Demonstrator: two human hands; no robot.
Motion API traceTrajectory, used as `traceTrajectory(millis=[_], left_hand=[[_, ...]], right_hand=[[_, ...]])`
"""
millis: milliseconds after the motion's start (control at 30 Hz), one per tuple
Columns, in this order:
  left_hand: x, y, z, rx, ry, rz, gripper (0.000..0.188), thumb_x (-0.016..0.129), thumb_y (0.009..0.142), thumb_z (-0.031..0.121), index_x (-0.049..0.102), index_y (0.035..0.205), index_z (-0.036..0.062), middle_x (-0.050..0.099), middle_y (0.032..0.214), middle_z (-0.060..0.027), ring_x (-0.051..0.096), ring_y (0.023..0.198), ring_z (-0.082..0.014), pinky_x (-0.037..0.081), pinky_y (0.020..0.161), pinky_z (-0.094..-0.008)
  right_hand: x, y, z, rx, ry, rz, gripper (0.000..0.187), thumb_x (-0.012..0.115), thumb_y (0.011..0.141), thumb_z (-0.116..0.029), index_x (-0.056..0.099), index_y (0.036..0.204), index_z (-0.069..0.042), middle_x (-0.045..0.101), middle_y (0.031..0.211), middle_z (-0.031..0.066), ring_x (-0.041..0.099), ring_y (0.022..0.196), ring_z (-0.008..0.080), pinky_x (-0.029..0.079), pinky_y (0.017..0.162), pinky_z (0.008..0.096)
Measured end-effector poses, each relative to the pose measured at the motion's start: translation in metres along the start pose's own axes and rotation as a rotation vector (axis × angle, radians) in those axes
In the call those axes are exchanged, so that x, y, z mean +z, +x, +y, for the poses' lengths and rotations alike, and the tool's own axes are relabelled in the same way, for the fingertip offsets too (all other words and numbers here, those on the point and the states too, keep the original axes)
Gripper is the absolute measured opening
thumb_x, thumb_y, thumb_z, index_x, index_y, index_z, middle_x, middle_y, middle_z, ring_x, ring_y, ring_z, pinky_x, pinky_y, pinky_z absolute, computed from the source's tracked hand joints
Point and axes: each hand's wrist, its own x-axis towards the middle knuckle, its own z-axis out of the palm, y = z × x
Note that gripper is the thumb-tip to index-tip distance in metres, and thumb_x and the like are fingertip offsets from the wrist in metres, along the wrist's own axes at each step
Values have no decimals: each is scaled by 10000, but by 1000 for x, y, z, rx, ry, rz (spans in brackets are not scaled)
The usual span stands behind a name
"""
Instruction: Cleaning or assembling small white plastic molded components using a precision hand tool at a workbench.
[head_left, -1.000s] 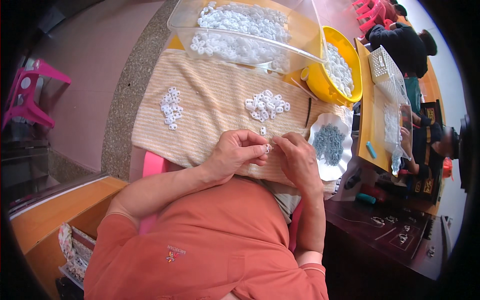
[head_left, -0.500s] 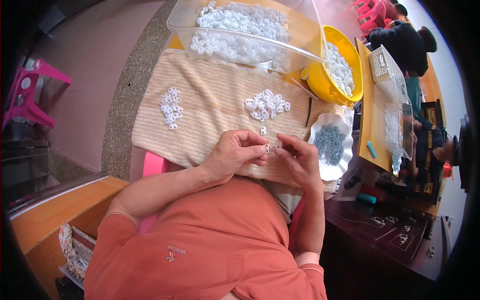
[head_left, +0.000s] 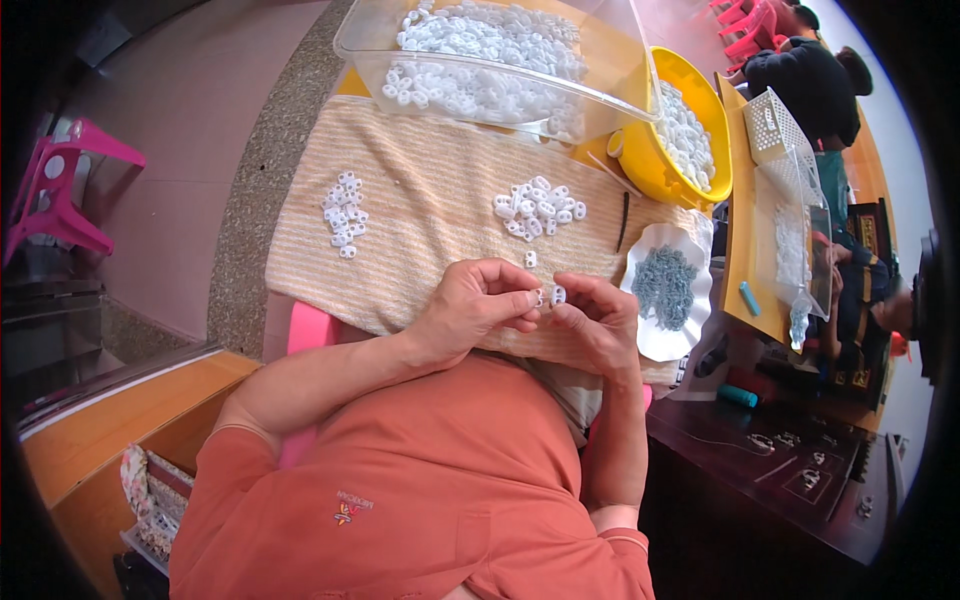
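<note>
Close together over the near edge of a striped towel (head_left: pixel 390 190), both my hands pinch small parts. My left hand (head_left: pixel 475 302) grips a tiny pale part (head_left: pixel 541 297) between thumb and forefinger; its exact kind is too small to tell. In my right hand (head_left: pixel 602 318), thumb and fingers hold a small white oval piece with two holes (head_left: pixel 558 295), apart from the left hand's part. A single similar white piece (head_left: pixel 530 258) lies just beyond my fingers. Farther out is a pile of white two-hole pieces (head_left: pixel 538 208), with a smaller group (head_left: pixel 345 215) at the left.
A clear plastic bin (head_left: pixel 480 105) and a yellow bucket (head_left: pixel 728 150), both holding white pieces, stand at the back. A white scalloped dish (head_left: pixel 665 347) of small grey-blue parts sits right, near a black stick (head_left: pixel 623 222). Other people (head_left: pixel 800 90) sit farther right.
My right hand has turned slightly, and the white two-hole piece in its fingers now shows clearly. The left hand keeps its pinch. The whole view has shifted slightly.
</note>
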Motion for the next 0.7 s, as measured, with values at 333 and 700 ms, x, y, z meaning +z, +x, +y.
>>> traceTrajectory(millis=[333,700], left_hand=[[0,-1,0,4,10,-5,152,625,869,39,611,1006,-25,659,894,-80,643,775,-118,555,702,-236],[0,0,0,-4,28,-3,161,623,872,48,604,1006,-38,657,898,-84,640,785,-119,552,704,-232]], right_hand=[[-3,-2,9,36,1,-5,320,670,832,-5,590,1137,51,660,913,87,634,797,128,521,695,246],[-3,-2,9,44,-6,-1,325,662,835,4,586,1147,55,661,947,97,638,823,143,528,713,261]])
